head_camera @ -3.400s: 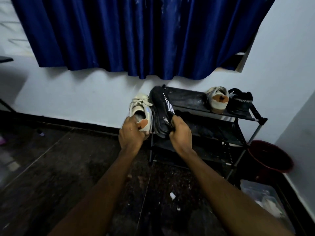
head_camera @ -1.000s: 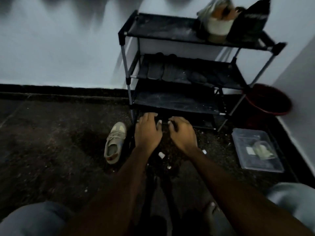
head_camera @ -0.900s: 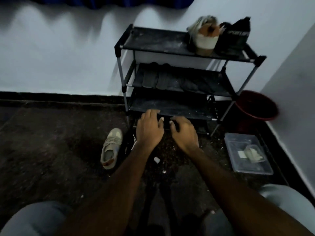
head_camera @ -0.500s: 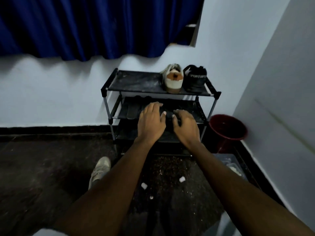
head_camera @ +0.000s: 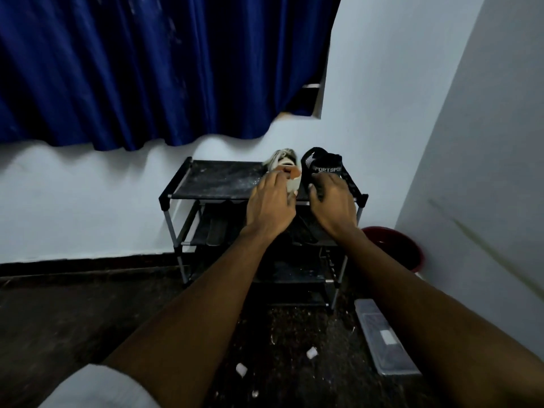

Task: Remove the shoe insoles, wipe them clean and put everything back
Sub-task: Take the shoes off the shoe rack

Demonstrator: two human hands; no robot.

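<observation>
A beige sneaker (head_camera: 282, 156) and a black "SPORT" shoe (head_camera: 323, 163) stand side by side at the right end of the top shelf of a black shoe rack (head_camera: 217, 179). My left hand (head_camera: 270, 204) lies over the beige sneaker's heel, fingers on its collar and thumb against its side. My right hand (head_camera: 335, 201) curls round the heel of the black shoe. Both heels are mostly hidden by my hands. The two shoes seen earlier on the floor are out of view.
Dark flat footwear (head_camera: 217, 231) lies on the rack's middle shelf. A red bucket (head_camera: 394, 245) stands in the corner at the right, with a clear plastic box (head_camera: 382, 340) on the dark floor before it. White scraps (head_camera: 310, 353) dot the floor. A blue curtain (head_camera: 147, 69) hangs above.
The view rose from the floor to the rack. Both hands lifted from in front of the middle shelf to the top shelf and closed on the two shoes there.
</observation>
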